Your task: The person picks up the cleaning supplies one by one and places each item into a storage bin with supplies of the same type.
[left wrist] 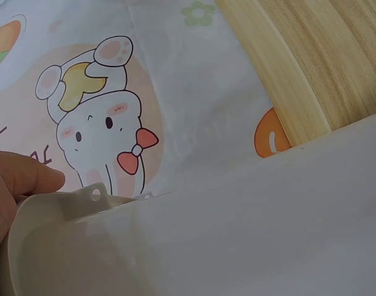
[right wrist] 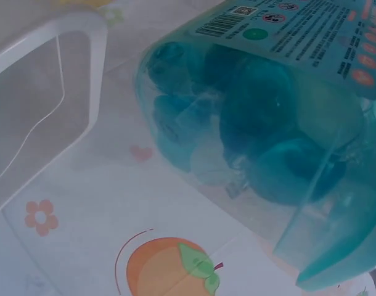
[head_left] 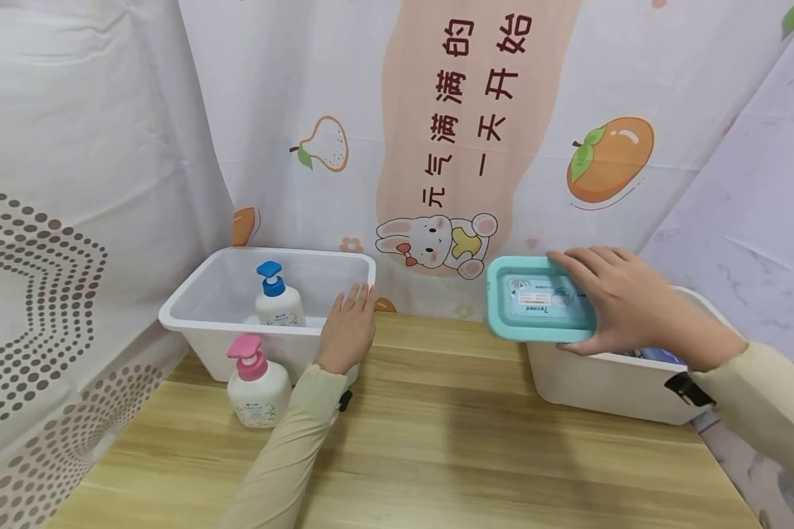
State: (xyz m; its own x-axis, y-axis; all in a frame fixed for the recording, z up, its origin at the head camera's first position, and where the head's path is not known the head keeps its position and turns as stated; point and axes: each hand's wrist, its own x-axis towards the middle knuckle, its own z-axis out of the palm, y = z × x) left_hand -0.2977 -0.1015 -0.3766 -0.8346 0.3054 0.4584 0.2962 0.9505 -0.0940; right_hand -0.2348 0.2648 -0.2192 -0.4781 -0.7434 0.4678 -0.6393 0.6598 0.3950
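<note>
My right hand [head_left: 625,301] grips a tub of what look like laundry pods [head_left: 536,297], tilted so its teal lid faces me. Through the clear side of the tub [right wrist: 249,123], blue and pale pods show in the right wrist view. The tub is in front of the left end of the right white bin [head_left: 609,389]. My left hand [head_left: 349,330] rests on the right rim of the left white bin [head_left: 265,328], fingers mostly straight. In the left wrist view, one finger [left wrist: 37,176] lies by the rim corner; the others are mostly hidden.
A blue-topped pump bottle [head_left: 280,301] stands inside the left bin. In front of that bin, a pink-topped pump bottle [head_left: 260,393] stands on the wooden table [head_left: 437,455]. Dark and blue packaging [head_left: 662,355] shows inside the right bin. A printed curtain [head_left: 271,95] hangs behind.
</note>
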